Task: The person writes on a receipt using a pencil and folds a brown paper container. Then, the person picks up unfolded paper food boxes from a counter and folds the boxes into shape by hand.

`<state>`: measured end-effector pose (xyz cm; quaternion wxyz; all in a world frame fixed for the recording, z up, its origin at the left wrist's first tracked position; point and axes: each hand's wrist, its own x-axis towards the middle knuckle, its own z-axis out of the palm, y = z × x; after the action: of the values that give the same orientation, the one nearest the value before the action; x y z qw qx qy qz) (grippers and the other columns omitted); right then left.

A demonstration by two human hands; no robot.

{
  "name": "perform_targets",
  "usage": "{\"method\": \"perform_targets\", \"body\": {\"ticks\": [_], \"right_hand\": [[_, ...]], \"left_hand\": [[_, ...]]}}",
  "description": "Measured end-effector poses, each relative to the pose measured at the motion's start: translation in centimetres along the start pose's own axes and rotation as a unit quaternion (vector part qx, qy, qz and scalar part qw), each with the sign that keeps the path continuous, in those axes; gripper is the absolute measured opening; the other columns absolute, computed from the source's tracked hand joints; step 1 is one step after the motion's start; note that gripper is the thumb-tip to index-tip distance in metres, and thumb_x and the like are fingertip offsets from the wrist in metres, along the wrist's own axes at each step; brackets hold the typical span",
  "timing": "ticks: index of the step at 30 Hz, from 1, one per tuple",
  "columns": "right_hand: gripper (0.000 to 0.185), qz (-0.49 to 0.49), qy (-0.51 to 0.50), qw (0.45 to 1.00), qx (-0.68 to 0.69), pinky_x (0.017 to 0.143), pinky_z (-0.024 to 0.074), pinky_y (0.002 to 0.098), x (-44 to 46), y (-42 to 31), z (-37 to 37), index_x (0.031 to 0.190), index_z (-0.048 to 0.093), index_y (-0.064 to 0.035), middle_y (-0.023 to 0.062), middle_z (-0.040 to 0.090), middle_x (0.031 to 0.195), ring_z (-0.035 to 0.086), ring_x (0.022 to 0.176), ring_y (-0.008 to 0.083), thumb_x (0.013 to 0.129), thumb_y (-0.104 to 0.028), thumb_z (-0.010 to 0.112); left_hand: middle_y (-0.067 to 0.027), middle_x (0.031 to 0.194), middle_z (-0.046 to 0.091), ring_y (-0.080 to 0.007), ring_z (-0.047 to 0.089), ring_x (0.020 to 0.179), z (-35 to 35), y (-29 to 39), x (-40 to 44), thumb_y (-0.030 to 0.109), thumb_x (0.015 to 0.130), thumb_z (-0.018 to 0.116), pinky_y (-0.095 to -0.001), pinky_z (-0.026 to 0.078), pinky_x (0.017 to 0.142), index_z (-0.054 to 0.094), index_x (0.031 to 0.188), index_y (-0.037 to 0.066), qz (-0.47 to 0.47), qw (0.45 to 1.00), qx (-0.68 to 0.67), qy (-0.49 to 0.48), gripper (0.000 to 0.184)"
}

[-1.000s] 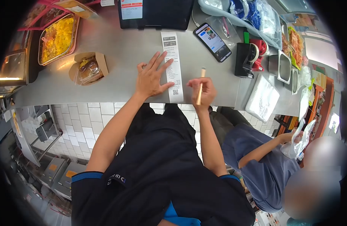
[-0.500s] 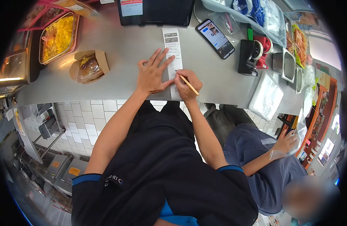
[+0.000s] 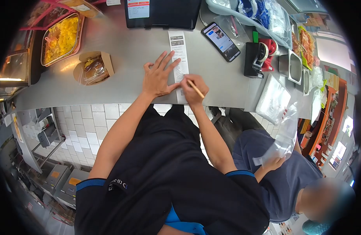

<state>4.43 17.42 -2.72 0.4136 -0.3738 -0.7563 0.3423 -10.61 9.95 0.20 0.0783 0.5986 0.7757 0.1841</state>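
A long printed receipt [image 3: 177, 43] lies on the steel counter in front of me. My left hand [image 3: 159, 78] rests on its left side with the fingers spread, the fingertips and thumb touching the paper. In my right hand [image 3: 195, 89] is a wooden-coloured pencil or pen [image 3: 196, 89], gripped between thumb and fingers. Its upper end points down and right, towards me; the tip is hidden by my fingers over the receipt's lower right edge.
A cardboard food box [image 3: 95, 69] and a tray of yellow food [image 3: 63, 39] sit left. A black device [image 3: 163, 15] stands at the back. Rightward are a phone [image 3: 221, 41], tape dispenser [image 3: 254, 58], metal containers [image 3: 295, 66] and plastic bags [image 3: 272, 100]. A co-worker [image 3: 274, 164] stands close on the right.
My right hand has shifted slightly on the receipt with the pencil or pen. My left hand stays put. The co-worker has brought a clear plastic bag up in front of them.
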Motion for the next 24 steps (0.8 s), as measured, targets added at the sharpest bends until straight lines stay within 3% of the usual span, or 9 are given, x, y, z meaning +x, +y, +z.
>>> {"method": "perform_targets", "body": {"ticks": [2, 4, 10, 12, 14, 17, 19, 22, 24], "right_hand": [[0.013, 0.035, 0.011, 0.999, -0.011, 0.059, 0.0525, 0.0293, 0.0, -0.1, 0.0, 0.079, 0.067, -0.0055, 0.0083, 0.068, 0.078, 0.066, 0.065, 0.0209, 0.07, 0.0, 0.074], [0.014, -0.076, -0.042, 0.996, 0.031, 0.058, 0.0524, 0.0296, -0.4, 0.0, 0.2, 0.078, 0.067, -0.0056, 0.0084, 0.067, 0.076, 0.066, 0.064, 0.0216, 0.069, 0.0, 0.075], [0.017, -0.088, -0.052, 0.994, 0.043, 0.058, 0.0519, 0.0309, -0.4, 0.5, -0.1, 0.085, 0.065, -0.0067, 0.008, 0.067, 0.074, 0.066, 0.064, 0.0219, 0.071, 0.0, 0.072], [0.015, 0.004, 0.072, 0.997, -0.029, 0.058, 0.0506, 0.031, 1.1, 1.3, 0.1, 0.087, 0.064, -0.0056, 0.0079, 0.067, 0.074, 0.065, 0.062, 0.0213, 0.074, -0.001, 0.071], [0.015, 0.196, 0.074, 0.973, 0.095, 0.058, 0.0499, 0.0318, 4.3, -2.2, -0.5, 0.088, 0.063, -0.0032, 0.0095, 0.066, 0.072, 0.064, 0.061, 0.0227, 0.077, -0.003, 0.072], [0.019, 0.14, -0.098, 0.984, 0.052, 0.061, 0.0516, 0.0367, 6.8, -2.5, -0.7, 0.094, 0.063, -0.0014, 0.0142, 0.067, 0.073, 0.066, 0.064, 0.0295, 0.079, -0.008, 0.073], [0.026, 0.074, -0.276, 0.943, -0.173, 0.064, 0.0524, 0.0425, 7.1, 0.4, 0.6, 0.102, 0.061, -0.0015, 0.0179, 0.068, 0.075, 0.067, 0.071, 0.0351, 0.081, -0.014, 0.071], [0.024, 0.084, -0.266, 0.909, -0.309, 0.068, 0.0527, 0.0444, 7.7, -0.9, 1.2, 0.101, 0.062, -0.0033, 0.02, 0.068, 0.079, 0.068, 0.077, 0.0361, 0.082, -0.017, 0.069], [0.019, 0.095, -0.249, 0.906, -0.329, 0.069, 0.0525, 0.0445, 7.7, -2.1, 1.0, 0.096, 0.062, -0.0038, 0.0194, 0.068, 0.081, 0.067, 0.078, 0.0354, 0.083, -0.016, 0.068]], "left_hand": [[0.004, 0.156, 0.032, -0.0147, 0.029, 0.142, 0.1, 0.0, 0.1, 0.052, 0.069, 0.073, -0.0438, 0.028, 0.094, 0.045, 0.142, 0.031, -0.002, 1.0, -0.01, 0.009, 0.08], [0.0041, 0.156, 0.033, -0.0151, 0.03, 0.142, 0.1, -0.1, 0.0, 0.053, 0.069, 0.072, -0.0439, 0.028, 0.094, 0.046, 0.142, 0.031, 0.002, 1.0, 0.017, 0.0, 0.08], [0.003, 0.156, 0.031, -0.0162, 0.031, 0.142, 0.2, -0.2, -0.1, 0.061, 0.07, 0.07, -0.0441, 0.029, 0.095, 0.044, 0.143, 0.031, 0.009, 0.999, 0.035, 0.006, 0.083], [0.0023, 0.157, 0.031, -0.0164, 0.03, 0.142, 0.4, 0.1, -0.3, 0.063, 0.07, 0.069, -0.0451, 0.029, 0.096, 0.042, 0.144, 0.029, 0.017, 0.999, 0.035, 0.011, 0.086], [0.0017, 0.157, 0.03, -0.0166, 0.03, 0.142, 0.4, -0.4, -0.1, 0.066, 0.071, 0.067, -0.0461, 0.029, 0.097, 0.04, 0.146, 0.027, 0.002, 0.998, 0.049, 0.024, 0.089], [-0.0015, 0.158, 0.028, -0.0171, 0.028, 0.143, 1.0, -0.7, -0.5, 0.068, 0.072, 0.063, -0.0485, 0.028, 0.1, 0.036, 0.149, 0.019, -0.01, 0.999, 0.023, 0.021, 0.095], [-0.0048, 0.159, 0.026, -0.0173, 0.028, 0.143, 1.1, -1.4, -1.0, 0.063, 0.076, 0.064, -0.049, 0.029, 0.099, 0.035, 0.148, 0.015, 0.023, 0.997, -0.057, 0.045, 0.092], [-0.0084, 0.149, 0.04, -0.0231, 0.04, 0.135, -2.4, -1.7, -4.0, 0.049, 0.08, 0.07, -0.0449, 0.032, 0.099, 0.043, 0.142, 0.012, 0.074, 0.995, -0.036, 0.059, 0.076], [-0.0119, 0.127, 0.056, -0.0286, 0.054, 0.114, -4.9, -4.3, -8.5, 0.03, 0.08, 0.074, -0.0401, 0.038, 0.092, 0.054, 0.128, 0.01, 0.112, 0.985, -0.079, 0.105, 0.056]]}}
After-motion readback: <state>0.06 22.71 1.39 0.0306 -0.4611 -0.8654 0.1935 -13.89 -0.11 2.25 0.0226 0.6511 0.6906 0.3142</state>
